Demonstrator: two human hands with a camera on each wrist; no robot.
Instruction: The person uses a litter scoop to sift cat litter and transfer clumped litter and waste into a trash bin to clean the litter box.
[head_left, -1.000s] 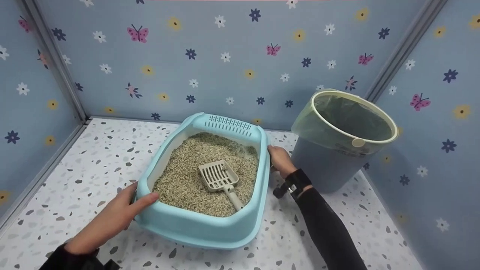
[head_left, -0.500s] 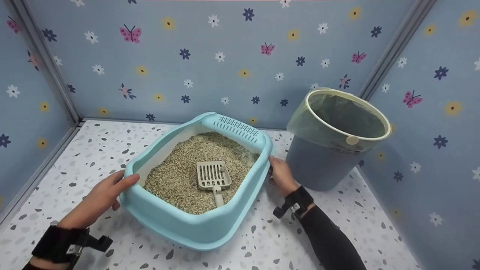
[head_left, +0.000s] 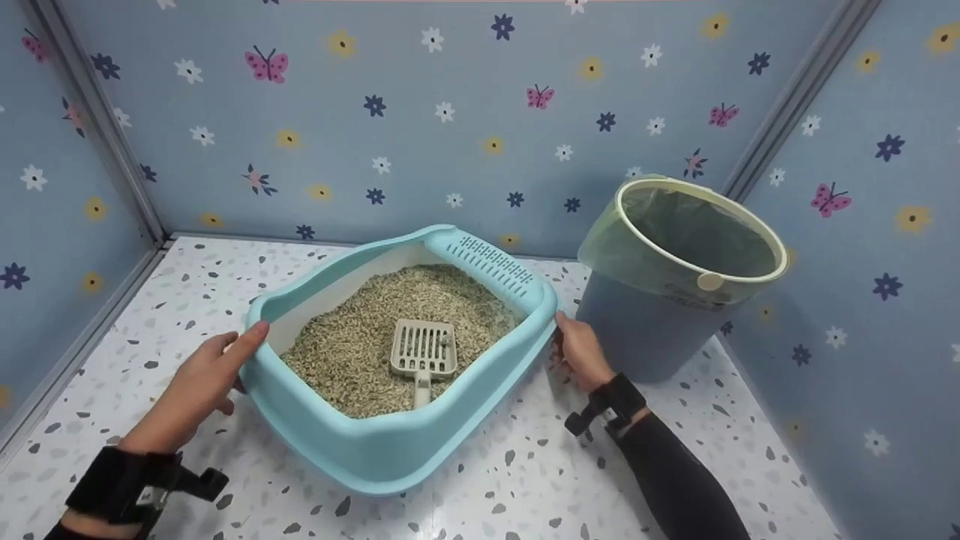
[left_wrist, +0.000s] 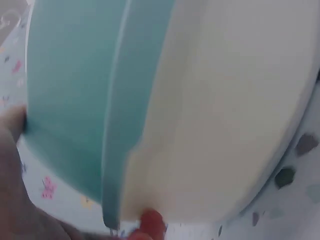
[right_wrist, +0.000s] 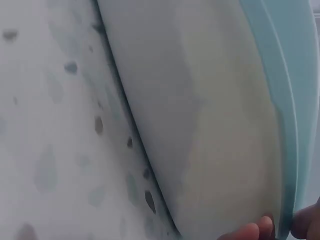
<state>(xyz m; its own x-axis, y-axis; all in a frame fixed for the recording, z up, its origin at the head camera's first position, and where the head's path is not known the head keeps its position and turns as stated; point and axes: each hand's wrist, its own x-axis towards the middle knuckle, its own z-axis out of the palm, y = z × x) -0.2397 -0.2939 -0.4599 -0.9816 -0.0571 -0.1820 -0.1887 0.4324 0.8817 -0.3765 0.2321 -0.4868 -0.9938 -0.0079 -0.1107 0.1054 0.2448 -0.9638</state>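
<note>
In the head view, a light blue litter box (head_left: 375, 457) stands on the speckled surface, set at an angle, with its perforated end toward the back wall. Tan pellet litter (head_left: 341, 367) fills its bottom. On that litter lies a beige slotted litter scoop (head_left: 424, 349), its handle pointing to the near side. My left hand (head_left: 196, 386) grips the box's left corner, thumb over the rim; the left wrist view has a fingertip (left_wrist: 151, 223) under the rim. My right hand (head_left: 583, 351) holds the right corner, pinching the rim between thumb and fingers (right_wrist: 250, 232) in the right wrist view.
A grey-blue trash bin (head_left: 637, 330) lined with a translucent greenish bag (head_left: 607, 244) stands just beyond my right hand. Flower-and-butterfly walls (head_left: 450, 82) enclose the back and both sides. White speckled tabletop (head_left: 517, 472) extends in front of the box.
The litter box has turned clockwise, its near end swinging left and its perforated end right. My left hand has moved left and up with it, my right hand slightly right and down.
</note>
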